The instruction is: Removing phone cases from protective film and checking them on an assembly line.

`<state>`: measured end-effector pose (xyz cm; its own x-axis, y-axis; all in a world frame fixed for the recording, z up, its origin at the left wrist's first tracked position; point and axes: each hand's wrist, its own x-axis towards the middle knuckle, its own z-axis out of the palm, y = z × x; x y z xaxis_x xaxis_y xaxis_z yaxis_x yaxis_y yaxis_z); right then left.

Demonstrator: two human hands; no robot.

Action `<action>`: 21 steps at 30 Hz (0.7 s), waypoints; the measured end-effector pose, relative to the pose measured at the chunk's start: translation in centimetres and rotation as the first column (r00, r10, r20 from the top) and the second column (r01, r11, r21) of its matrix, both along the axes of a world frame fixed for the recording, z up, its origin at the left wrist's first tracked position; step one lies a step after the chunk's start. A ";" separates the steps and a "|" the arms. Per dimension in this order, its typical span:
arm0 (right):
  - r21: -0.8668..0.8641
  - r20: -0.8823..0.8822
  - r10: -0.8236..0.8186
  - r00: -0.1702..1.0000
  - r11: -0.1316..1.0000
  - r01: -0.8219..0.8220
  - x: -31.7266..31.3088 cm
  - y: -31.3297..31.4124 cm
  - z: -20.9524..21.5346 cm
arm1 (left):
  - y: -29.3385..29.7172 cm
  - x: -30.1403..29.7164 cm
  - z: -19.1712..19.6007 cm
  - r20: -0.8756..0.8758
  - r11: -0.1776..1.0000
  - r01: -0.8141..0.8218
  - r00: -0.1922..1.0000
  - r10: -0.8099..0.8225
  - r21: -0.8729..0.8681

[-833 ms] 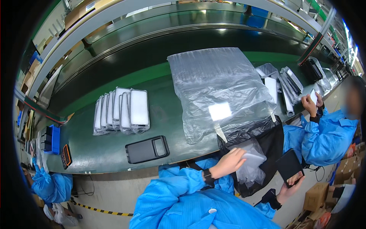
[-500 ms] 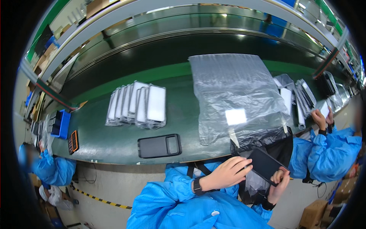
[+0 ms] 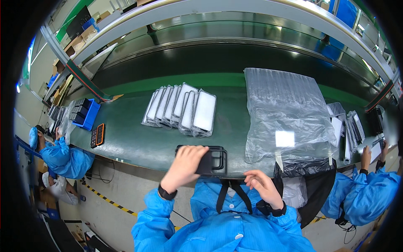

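The green table spans the view, and a broad sheet of clear plastic covers part of its right side. Left of the sheet, a leaning row of clear-wrapped packs shows white faces. A black case with a framed opening lies at the table's front edge. The left hand has its grip closed on a dark flat slab, held over the case; whether they touch I cannot tell. The right hand hovers near that edge, its grip loosely open, fingers half bent. A blue bin stands farther left, near a small orange-edged device
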<state>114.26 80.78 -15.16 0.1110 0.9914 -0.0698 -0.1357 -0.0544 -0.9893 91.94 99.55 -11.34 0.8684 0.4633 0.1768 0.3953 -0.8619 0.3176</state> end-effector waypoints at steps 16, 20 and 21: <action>-0.094 -0.037 -0.089 0.995 0.992 0.085 0.7 -3.8 -1.7 | 4.0 -0.2 -1.6 -0.125 0.991 0.081 0.988 -0.095 -0.109; -0.104 -0.046 -0.075 0.996 0.992 0.070 0.5 -3.5 -1.8 | 3.9 -0.3 -1.7 -0.125 0.993 0.078 0.988 -0.089 -0.091; -0.098 -0.050 -0.067 0.997 0.993 0.061 0.5 -3.4 -1.8 | 3.9 -0.3 -1.7 -0.118 0.993 0.081 0.989 -0.091 -0.088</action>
<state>114.73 77.39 -16.99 0.1676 0.9707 -0.1721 -0.1946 -0.1386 -0.9710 91.65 103.45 -13.08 0.9184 0.3944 0.0316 0.3605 -0.8671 0.3437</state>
